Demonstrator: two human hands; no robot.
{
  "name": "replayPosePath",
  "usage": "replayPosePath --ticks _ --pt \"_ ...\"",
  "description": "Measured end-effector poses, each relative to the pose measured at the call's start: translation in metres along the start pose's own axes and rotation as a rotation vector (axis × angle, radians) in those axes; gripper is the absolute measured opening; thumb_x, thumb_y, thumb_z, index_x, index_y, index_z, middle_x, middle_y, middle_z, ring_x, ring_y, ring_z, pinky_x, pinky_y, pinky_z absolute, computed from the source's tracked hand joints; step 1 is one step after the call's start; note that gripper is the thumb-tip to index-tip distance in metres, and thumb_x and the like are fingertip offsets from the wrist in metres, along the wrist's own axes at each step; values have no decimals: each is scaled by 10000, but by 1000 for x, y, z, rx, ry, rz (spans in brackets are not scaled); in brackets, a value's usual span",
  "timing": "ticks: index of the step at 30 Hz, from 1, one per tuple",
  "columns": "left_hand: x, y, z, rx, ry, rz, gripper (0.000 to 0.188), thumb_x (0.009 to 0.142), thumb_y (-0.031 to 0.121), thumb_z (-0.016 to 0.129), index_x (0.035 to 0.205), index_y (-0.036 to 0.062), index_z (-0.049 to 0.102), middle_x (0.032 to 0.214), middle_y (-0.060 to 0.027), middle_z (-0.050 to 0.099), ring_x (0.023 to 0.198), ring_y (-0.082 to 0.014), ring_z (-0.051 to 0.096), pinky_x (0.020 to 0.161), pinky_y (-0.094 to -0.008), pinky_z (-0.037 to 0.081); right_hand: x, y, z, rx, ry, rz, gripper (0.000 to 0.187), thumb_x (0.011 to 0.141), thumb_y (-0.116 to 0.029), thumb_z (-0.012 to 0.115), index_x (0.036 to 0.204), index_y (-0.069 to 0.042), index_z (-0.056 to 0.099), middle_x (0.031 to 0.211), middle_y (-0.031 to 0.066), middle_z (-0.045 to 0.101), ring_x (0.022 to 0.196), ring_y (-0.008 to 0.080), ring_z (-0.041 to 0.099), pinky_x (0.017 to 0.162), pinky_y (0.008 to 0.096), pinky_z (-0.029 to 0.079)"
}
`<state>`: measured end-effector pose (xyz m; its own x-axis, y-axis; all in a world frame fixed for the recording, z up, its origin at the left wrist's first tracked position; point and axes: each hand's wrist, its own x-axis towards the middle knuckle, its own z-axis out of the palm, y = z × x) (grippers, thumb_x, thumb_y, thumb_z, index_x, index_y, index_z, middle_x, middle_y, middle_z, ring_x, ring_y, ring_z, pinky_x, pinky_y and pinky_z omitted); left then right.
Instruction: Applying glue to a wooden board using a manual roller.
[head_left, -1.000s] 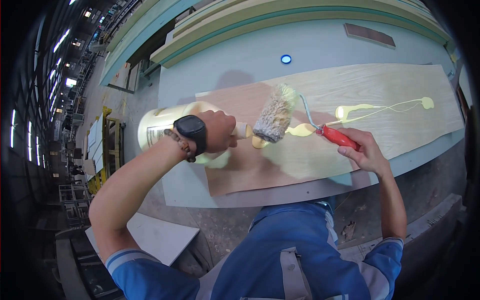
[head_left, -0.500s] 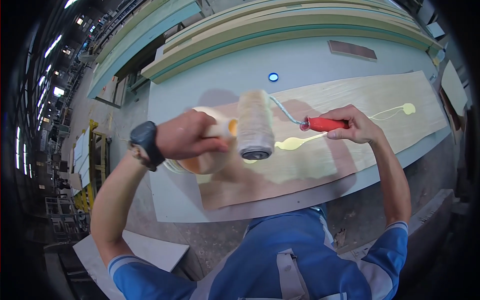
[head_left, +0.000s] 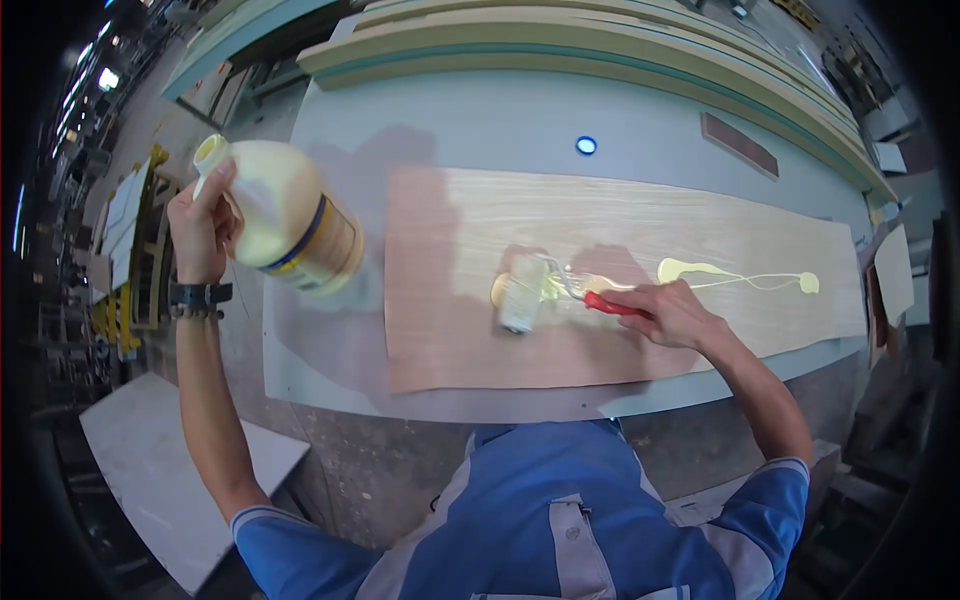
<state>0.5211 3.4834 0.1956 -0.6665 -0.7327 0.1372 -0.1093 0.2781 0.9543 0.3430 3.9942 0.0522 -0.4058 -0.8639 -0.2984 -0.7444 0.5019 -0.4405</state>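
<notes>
Our left hand (head_left: 203,230) grips the plastic jug (head_left: 285,210) by its handle, open mouth upward, presumably so nothing spills, and out left of the wood veneer sheet (head_left: 430,345). Our right hand (head_left: 680,313) wraps firmly round the paint roller (head_left: 521,295) at its red end, the fluffy end left of that hand, seemingly laid low to meet the pale yellow liquid (head_left: 680,269)! Ahead of it, the blue cap (head_left: 586,146) sits on the surface (head_left: 480,120), apart from the wet.

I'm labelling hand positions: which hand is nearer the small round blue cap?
Right: the right hand sits below the cap in the picture, slightly rightward; the left hand is much farther off, to its left.
</notes>
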Motion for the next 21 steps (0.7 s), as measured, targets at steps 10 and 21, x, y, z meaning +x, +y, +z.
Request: replayPosePath --ticks 10,21 --pt "-10 -121 -56 -180 396 -91 295 855 257 799 705 65 632 581 57 504 454 -21 395 421 -219 259 61 -16 -49 -159 -64 -36 448 841 -178 704 1286 -192 654 978 96 720 832 306 674 717 403 523" --pt "-98 -133 -16 782 884 531 450 870 253 786 1195 20 580 1076 -80 603 935 -148 571 730 -283 480 77 -25 -23 -196 10 25 429 929 -265 627 1357 -268 589 779 95 635 710 319 644 633 454 504"
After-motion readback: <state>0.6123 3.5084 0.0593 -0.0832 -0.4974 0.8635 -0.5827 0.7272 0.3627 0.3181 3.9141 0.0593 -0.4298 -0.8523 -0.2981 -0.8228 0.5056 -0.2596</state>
